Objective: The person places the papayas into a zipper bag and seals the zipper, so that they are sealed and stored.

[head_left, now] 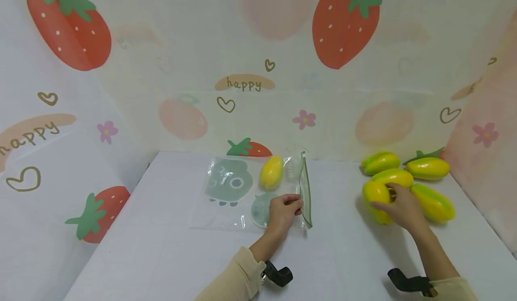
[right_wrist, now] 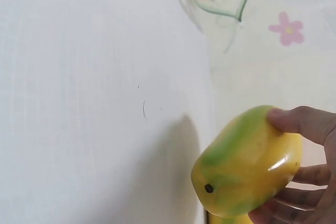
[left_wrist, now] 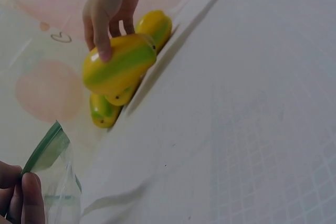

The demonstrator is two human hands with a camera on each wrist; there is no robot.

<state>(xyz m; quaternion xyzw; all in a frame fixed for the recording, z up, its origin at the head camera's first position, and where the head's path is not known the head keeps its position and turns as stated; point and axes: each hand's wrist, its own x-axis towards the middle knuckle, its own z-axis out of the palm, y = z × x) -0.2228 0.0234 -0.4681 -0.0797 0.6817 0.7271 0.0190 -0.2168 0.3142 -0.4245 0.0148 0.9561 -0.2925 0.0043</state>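
A clear zip bag [head_left: 242, 213] with pale green cartoon prints lies on the table, its green-edged mouth facing right. One yellow-green papaya [head_left: 271, 172] is inside the bag. My left hand [head_left: 281, 211] pinches the edge of the mouth between thumb and fingers, and in the left wrist view the green rim stands apart there. At the right, my right hand [head_left: 405, 206] grips another papaya [right_wrist: 247, 163], thumb on one side and fingers on the other. This papaya is lifted off the table, its shadow falling below it.
Several more papayas [head_left: 433, 202] lie grouped at the back right, behind and beside the right hand. Printed cloth walls [head_left: 339, 112] close off the back and both sides of the white table [head_left: 161, 265]. Each wrist wears a black camera mount [head_left: 278, 275].
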